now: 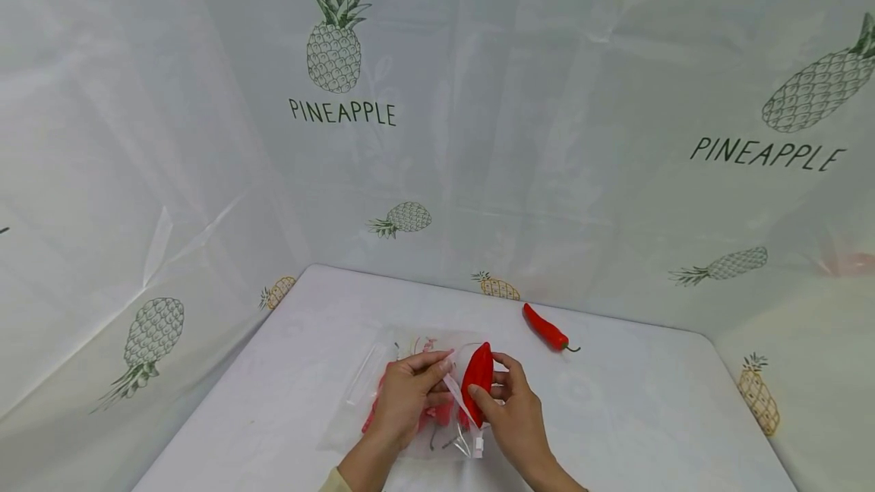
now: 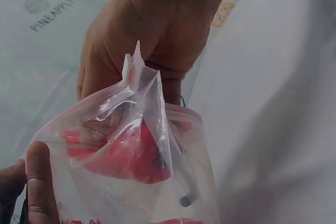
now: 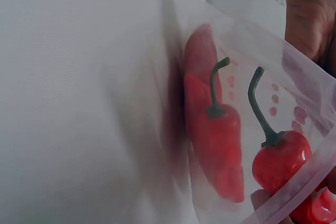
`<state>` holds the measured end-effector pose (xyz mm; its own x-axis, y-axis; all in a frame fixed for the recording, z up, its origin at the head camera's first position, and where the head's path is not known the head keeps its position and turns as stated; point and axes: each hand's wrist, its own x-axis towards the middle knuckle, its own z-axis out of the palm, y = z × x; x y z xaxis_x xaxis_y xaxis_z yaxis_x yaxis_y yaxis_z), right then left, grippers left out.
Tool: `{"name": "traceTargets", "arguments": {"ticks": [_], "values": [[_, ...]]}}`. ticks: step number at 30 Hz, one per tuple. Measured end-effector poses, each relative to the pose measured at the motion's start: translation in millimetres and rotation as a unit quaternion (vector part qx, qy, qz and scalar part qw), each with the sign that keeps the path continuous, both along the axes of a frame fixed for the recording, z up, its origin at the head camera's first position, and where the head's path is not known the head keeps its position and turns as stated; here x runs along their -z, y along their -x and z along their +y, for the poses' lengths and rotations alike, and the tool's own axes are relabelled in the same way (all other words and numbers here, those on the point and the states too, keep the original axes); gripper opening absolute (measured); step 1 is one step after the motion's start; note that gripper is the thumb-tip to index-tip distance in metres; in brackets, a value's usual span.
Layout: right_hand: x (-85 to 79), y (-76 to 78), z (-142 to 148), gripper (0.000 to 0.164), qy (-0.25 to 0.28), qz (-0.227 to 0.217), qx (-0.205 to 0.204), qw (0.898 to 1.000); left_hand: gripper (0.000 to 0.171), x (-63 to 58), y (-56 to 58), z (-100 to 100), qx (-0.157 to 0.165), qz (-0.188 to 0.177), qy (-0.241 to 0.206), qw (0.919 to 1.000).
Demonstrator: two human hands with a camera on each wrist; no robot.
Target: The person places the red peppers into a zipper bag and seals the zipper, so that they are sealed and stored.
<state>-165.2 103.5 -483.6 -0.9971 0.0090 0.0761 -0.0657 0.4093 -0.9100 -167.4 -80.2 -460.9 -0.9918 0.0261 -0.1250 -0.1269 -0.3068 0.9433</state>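
In the head view, a clear plastic zip bag [image 1: 349, 393] lies low on the table, with several red chili peppers [image 3: 212, 129] inside it. My left hand [image 1: 410, 393] pinches the bag's upper edge and draws the mouth apart. My right hand [image 1: 516, 408] grips another red chili pepper [image 1: 478, 378] between thumb and fingers, at the bag's mouth. In the left wrist view, the right hand [image 2: 147, 35] reaches down at the opening, and its fingertips show through the plastic. A white slider [image 1: 478, 444] hangs at the mouth's near end.
One loose red chili pepper [image 1: 547, 329] with a green stem lies on the white table [image 1: 615, 401], beyond the right hand. Pale sheeting [image 1: 478, 135] printed with pineapples stands along the table's back and sides.
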Motion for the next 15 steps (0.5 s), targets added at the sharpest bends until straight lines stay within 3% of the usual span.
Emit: {"name": "traceTargets", "arguments": {"ticks": [9,15], "values": [[1.4,-2.1,-3.5,0.069,-0.035,-0.009,0.001,0.999,0.036,-0.7,0.9,0.9,0.001,0.005,-0.005,1.0000],[1.6,-0.1,-3.3,0.062,-0.045,0.001,-0.020,0.999,0.035,-2.0,0.4,1.9,0.019,0.010,-0.014,0.9997]]}}
